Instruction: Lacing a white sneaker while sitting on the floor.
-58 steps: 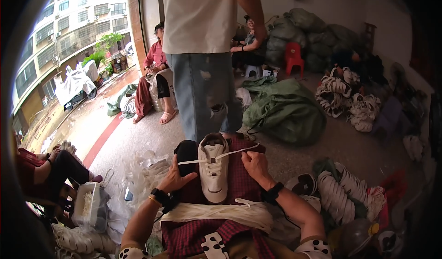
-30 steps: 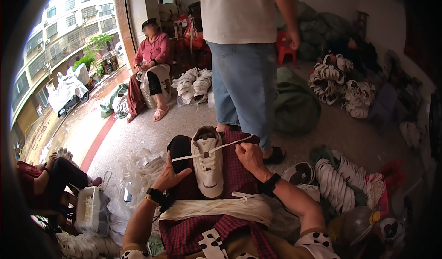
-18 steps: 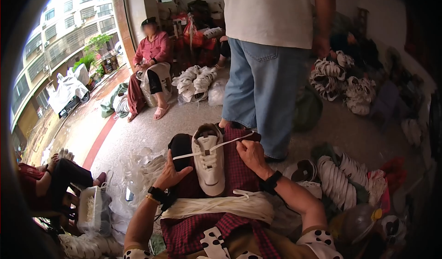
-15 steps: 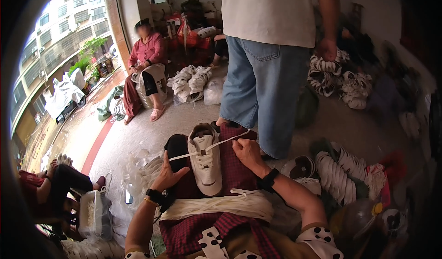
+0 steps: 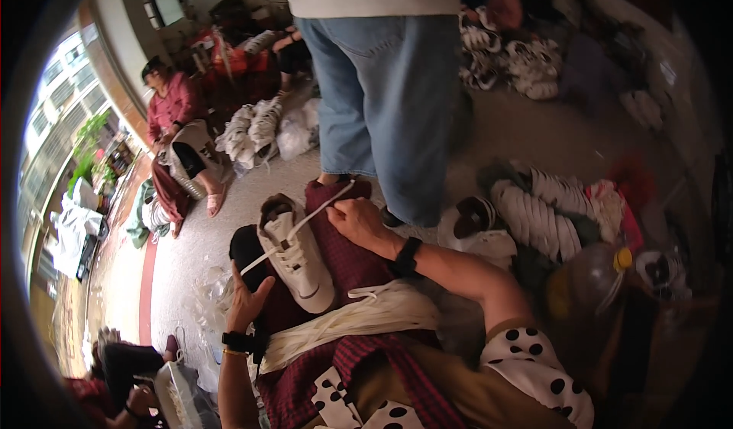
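A cream-white sneaker (image 5: pixel 298 257) lies across my lap, sole down, tilted a little to the left. Its white shoelace (image 5: pixel 313 214) is partly threaded through the eyelets, and the two ends stretch out to either side. My right hand (image 5: pixel 359 221), fingers curled, grips one end beyond the upper right of the shoe. At the shoe's left, my left hand (image 5: pixel 246 301) has its thumb apart while the other end runs taut into its fingers. Across my lap below the toe lies a thick bundle of white laces (image 5: pixel 351 316).
A person in jeans (image 5: pixel 382 93) stands right in front of me. Someone in a red shirt (image 5: pixel 174 108) sits at the far left. Rows of shoes (image 5: pixel 534 215) lie on the floor to the right, beside a large plastic bottle (image 5: pixel 588 280). A white container (image 5: pixel 177 395) stands lower left.
The view has turned, so the surroundings sit further left and higher. Both hands still stretch the shoelace apart, and the shoe appears more tilted to the left.
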A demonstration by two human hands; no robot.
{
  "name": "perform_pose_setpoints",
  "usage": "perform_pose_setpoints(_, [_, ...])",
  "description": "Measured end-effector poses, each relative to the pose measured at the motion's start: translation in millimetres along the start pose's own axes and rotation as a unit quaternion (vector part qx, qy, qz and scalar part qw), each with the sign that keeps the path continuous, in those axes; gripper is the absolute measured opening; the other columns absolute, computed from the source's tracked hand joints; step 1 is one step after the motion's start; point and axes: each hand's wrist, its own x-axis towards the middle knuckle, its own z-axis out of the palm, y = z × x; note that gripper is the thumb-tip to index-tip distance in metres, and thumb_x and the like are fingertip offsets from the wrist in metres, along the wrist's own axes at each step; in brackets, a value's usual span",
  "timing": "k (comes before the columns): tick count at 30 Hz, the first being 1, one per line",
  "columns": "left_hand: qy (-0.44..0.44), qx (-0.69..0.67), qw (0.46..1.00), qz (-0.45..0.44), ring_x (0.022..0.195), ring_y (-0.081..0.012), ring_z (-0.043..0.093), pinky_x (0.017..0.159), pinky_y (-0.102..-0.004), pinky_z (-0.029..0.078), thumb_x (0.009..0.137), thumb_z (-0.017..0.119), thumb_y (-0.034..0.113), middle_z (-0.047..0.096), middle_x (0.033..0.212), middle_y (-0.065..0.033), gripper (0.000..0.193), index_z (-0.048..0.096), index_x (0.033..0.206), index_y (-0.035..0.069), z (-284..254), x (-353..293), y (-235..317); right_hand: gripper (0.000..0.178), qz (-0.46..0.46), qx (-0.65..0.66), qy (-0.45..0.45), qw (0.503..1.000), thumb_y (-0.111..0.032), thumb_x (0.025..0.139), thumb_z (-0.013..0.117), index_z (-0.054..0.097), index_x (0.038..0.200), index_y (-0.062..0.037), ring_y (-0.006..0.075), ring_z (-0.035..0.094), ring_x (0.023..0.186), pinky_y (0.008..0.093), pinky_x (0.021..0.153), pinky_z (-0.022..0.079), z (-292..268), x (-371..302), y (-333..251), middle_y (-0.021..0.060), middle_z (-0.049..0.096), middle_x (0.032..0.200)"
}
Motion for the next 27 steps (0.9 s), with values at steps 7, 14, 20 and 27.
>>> perform_pose_setpoints(7, [-0.005,0.008,0.999,0.033,0.141,-0.0401,0.036,0.115,-0.0396,0.031,0.086,0.069,0.057,0.034,0.149,-0.0357,0.113,0.008,0.153,-0.011,0.3,8.2,-15.7,0.035,0.046,0.037,-0.023,0.998,-0.026,0.088,0.067,0.06,0.06,-0.0044,0.0388,0.065,0.061,0.0481,0.056,0.052,-0.6,0.4,1.2,0.0197,0.062,0.061])
perform_pose_setpoints(14, [-0.079,0.015,0.996,0.037,0.133,-0.0398,0.048,0.107,-0.0424,0.042,0.083,0.073,0.057,0.045,0.143,-0.0343,0.108,0.019,0.153,-0.007,-27.1,12.3,-26.2,0.039,0.053,0.103,-0.108,0.987,-0.027,0.091,0.067,0.056,0.064,-0.0009,0.0249,0.053,0.047,0.0407,0.051,0.042,-10.1,-2.4,12.2,0.0183,0.055,0.057])
perform_pose_setpoints(20, [0.114,-0.082,0.99,0.03,0.086,-0.0246,0.071,0.079,-0.0348,0.055,0.089,0.073,0.021,0.072,0.107,-0.0178,0.031,0.071,0.11,-0.001,-57.2,5.6,14.4,0.02,0.042,0.113,-0.124,0.985,-0.008,0.081,0.075,0.055,0.081,-0.0042,0.0177,0.054,0.055,0.0357,0.051,0.043,-44.4,2.1,-28.7,0.007,0.058,0.073])
perform_pose_setpoints(27, [0.082,-0.006,0.958,0.274,0.107,-0.0343,0.06,0.096,-0.0408,0.046,0.076,0.071,0.0,0.063,0.107,-0.0135,0.033,0.062,0.107,0.004,-24.1,11.2,39.9,0.028,-0.183,0.002,-0.185,0.966,-0.002,0.073,0.076,0.057,0.094,-0.0034,0.0308,0.058,0.093,0.0436,0.087,0.045,-16.4,39.9,-58.4,0.0089,0.061,0.087])
